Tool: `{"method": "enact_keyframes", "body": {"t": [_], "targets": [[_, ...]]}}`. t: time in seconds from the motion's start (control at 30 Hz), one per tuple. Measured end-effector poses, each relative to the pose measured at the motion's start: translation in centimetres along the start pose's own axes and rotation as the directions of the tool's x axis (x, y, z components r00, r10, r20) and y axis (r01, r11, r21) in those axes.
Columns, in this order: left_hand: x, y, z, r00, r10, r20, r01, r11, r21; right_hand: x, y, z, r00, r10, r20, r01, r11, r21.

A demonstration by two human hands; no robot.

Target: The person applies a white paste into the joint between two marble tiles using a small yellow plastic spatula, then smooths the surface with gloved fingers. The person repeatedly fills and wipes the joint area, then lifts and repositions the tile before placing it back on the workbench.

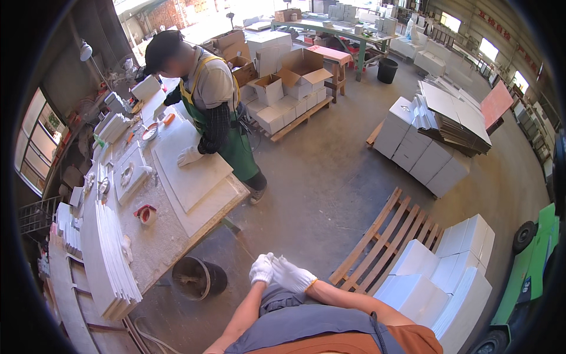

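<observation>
Both my hands wear white knitted gloves and meet in front of my waist. My left hand (pixel 261 269) is closed, its fingers curled next to the fingertips of my right hand; what it grips, if anything, is hidden. My right hand (pixel 293 275) reaches across toward it with fingers stretched out, and no object shows in it. A grey apron (pixel 289 327) covers my front, below the hands. Nearest to them on the left stands a dark bucket (pixel 219 278) on the floor.
At the left, a co-worker (pixel 215 88) in a green apron leans over a workbench (pixel 171 233), a gloved hand on a pale flat slab (pixel 197 183). To my right lie a wooden pallet (pixel 377 236) and white boxes (pixel 415 295). More boxes (pixel 407 150) with flattened cardboard stand beyond.
</observation>
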State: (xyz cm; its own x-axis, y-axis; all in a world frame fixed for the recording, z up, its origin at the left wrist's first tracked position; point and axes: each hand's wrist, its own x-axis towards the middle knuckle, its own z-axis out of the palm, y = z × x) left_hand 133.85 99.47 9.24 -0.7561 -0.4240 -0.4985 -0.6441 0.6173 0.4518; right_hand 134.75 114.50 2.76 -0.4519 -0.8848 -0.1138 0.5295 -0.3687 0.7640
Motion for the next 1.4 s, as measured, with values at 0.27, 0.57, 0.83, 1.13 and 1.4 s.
{"method": "enact_keyframes", "body": {"t": [0.27, 0.57, 0.83, 1.13, 1.4], "targets": [[10.3, 10.3, 2.1, 0.88, 0.459, 0.117, -0.291, 0.719, -0.631, -2.3, -3.5, 14.8, 0.955, -0.006, 0.298, -0.105, 0.929, 0.355], [20.6, 27.9, 1.0, 0.716, 0.497, 0.491, 0.081, 0.639, -0.765, 5.2, -13.5, 28.6, 0.527, -0.722, 0.449, -0.314, -0.656, -0.686], [35.7, 36.1, 0.4, 0.954, 0.204, 0.218, -0.041, 0.812, -0.582, 8.7, -11.9, 44.8, 0.723, -0.671, 0.167, -0.168, -0.405, -0.899], [50.1, 43.1, -7.1, 0.987, 0.126, -0.097, -0.148, 0.511, -0.847, 11.9, -28.8, 59.4, 0.651, -0.637, 0.412, -0.3, -0.715, -0.632], [51.6, 57.4, -8.8, 0.965, 0.251, 0.076, -0.025, 0.376, -0.926, 23.5, -40.2, 72.5, 0.902, -0.374, 0.217, -0.287, -0.893, -0.347]]}}
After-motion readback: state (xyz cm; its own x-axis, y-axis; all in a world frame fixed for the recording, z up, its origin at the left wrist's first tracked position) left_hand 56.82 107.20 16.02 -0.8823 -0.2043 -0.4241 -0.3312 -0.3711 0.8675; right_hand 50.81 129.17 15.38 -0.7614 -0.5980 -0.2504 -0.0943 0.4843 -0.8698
